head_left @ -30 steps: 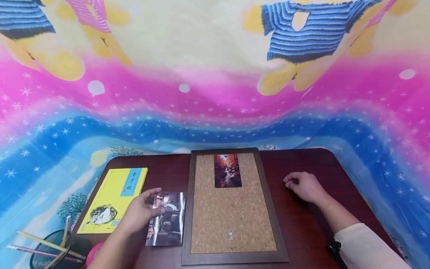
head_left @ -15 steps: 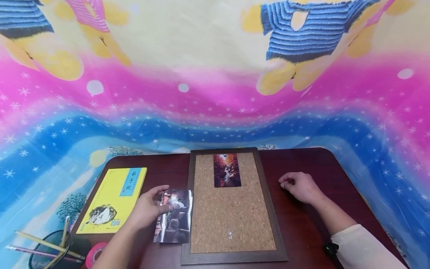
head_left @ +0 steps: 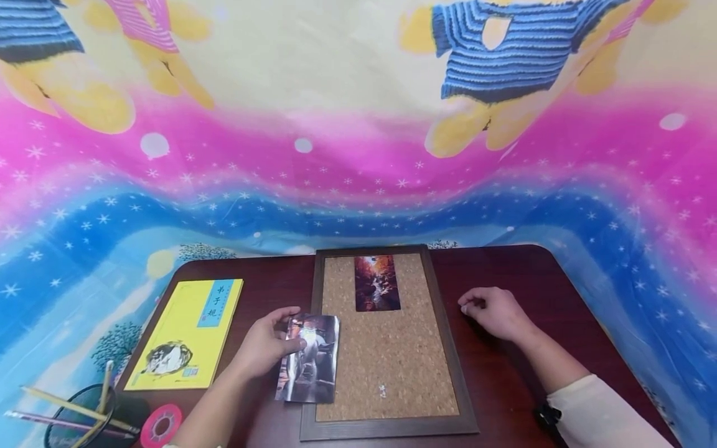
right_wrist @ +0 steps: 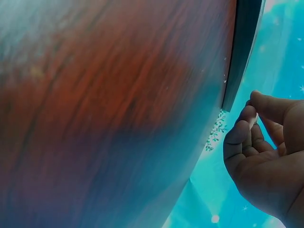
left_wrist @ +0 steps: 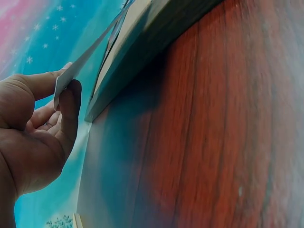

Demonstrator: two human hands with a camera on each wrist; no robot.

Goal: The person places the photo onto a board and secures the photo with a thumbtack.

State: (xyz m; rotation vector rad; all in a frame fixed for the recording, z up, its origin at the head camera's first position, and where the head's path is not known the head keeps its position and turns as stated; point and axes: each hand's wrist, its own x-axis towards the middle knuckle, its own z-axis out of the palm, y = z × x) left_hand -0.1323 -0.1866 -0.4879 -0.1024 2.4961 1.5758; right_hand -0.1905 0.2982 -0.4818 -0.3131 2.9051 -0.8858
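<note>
My left hand (head_left: 262,348) pinches a glossy photo (head_left: 310,373) by its left edge, thumb on its face. In the head view the photo overlaps the left frame bar of a cork board (head_left: 411,354). Edge-on in the left wrist view, the held photo (left_wrist: 81,64) slants over the board's side (left_wrist: 118,78). An autumn stream photo (head_left: 378,286) is at the top of the cork, a small dark dot near its upper edge. Right of the board, my right hand (head_left: 495,312) has curled fingers, thumb against forefinger; I cannot tell whether something tiny is between them.
A yellow book (head_left: 187,330) lies at the left of the dark red table (head_left: 274,280). At the front left stand a black pencil cup (head_left: 126,410) with several pencils and a pink tape roll (head_left: 161,426). A small whitish mark (head_left: 383,391) shows low on the cork. Patterned cloth (head_left: 347,155) surrounds the table.
My left hand has carried the photo rightward, from beside the board to over its left frame bar and cork. My right hand has shifted slightly left toward the board.
</note>
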